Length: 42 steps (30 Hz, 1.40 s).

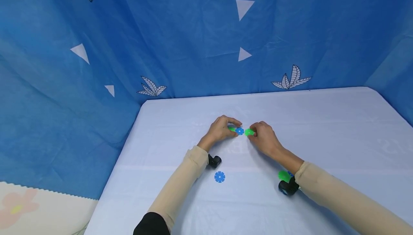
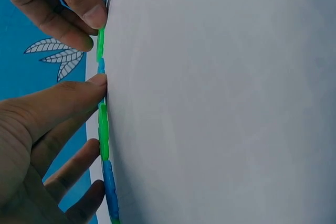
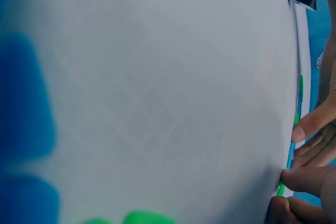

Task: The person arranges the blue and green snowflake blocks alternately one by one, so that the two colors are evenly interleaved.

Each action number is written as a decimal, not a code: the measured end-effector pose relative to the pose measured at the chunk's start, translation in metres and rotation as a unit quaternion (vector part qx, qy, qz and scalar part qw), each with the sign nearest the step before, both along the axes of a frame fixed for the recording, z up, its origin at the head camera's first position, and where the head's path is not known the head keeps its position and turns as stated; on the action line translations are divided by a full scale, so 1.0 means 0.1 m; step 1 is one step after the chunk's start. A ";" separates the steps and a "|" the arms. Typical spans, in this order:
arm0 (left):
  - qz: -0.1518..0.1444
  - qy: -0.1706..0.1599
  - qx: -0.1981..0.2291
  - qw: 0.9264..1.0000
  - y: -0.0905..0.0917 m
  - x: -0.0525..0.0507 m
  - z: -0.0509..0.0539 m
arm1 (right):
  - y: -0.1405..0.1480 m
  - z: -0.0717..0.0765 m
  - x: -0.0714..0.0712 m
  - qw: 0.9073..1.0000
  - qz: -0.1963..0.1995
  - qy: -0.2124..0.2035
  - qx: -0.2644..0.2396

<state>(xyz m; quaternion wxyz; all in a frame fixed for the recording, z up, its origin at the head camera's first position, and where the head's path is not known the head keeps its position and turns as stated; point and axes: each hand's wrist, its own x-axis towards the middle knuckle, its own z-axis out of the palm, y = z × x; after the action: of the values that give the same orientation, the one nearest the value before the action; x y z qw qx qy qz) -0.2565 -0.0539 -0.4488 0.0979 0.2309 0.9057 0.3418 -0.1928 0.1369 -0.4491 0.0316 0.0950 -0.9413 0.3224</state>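
Observation:
My left hand (image 1: 219, 130) pinches a blue notched disc (image 1: 240, 131) between thumb and fingertips, over the far middle of the table. A green disc (image 1: 231, 128) adjoins it, partly hidden under that hand. In the left wrist view the discs stand edge-on in a row: a green disc (image 2: 104, 132) and a blue disc (image 2: 110, 187) continue below the thumb. My right hand (image 1: 266, 140) pinches another green notched disc (image 1: 248, 132), just right of the blue one. A small gap separates the two in the head view; whether they touch cannot be told edge-on.
A lone blue disc (image 1: 219, 177) lies nearer on the white table (image 1: 251, 206). By the right forearm are a green disc (image 1: 284, 175) and part of a blue disc (image 1: 290, 173). Black wrist cameras (image 1: 214, 161) hang under both forearms. A blue curtain (image 1: 200, 41) backs the table.

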 end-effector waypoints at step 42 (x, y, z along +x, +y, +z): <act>0.005 0.004 -0.004 1.000 0.00 0.00 -0.01 | -0.09 0.00 0.47 0.997 0.066 -0.014 0.027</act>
<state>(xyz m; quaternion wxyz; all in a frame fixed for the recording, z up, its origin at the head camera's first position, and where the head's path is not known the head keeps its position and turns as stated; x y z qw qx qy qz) -0.2565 -0.0536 -0.4497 0.0932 0.2275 0.9085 0.3380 -0.1460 0.1279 -0.4489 -0.0056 0.1528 -0.9417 0.2998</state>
